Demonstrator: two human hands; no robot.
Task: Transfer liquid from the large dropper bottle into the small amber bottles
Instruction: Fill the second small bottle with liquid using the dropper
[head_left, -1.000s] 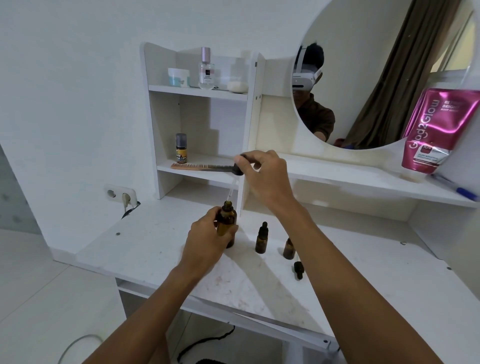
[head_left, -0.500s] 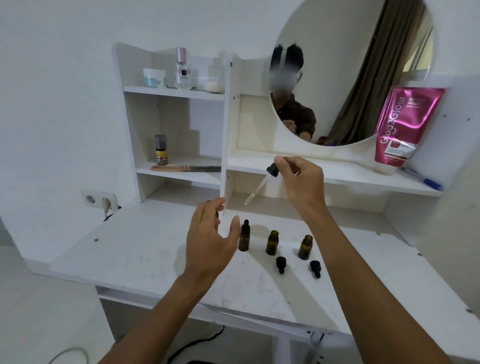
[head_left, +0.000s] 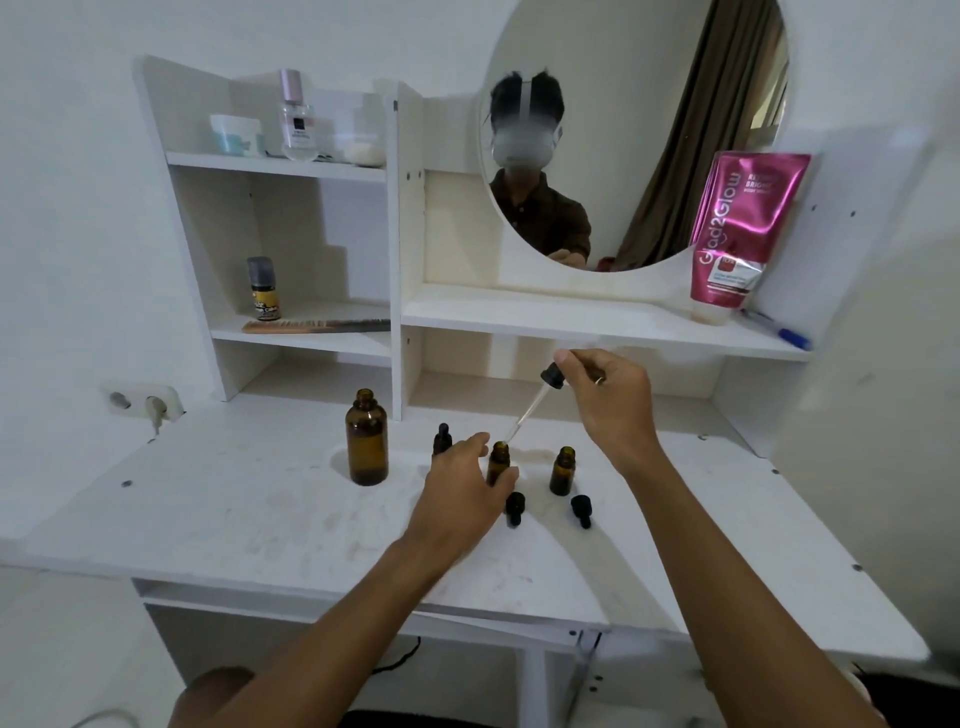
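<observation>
Two hands recorded: right hand (head_left: 613, 400) pinched the dropper (head_left: 533, 407) above the middle small amber bottle (head_left: 498, 460), which left hand (head_left: 462, 493) apparently gripped.

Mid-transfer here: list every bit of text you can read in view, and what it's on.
"Glad2Glow": large letters running up the pink pouch.
Smaller print on that pouch: too blurred to read.
Blurred, unreadable: the label of the yellow-labelled bottle.
Too small to read: the dark label on the clear perfume bottle.
No label visible on the large amber bottle or the small amber bottles.
</observation>
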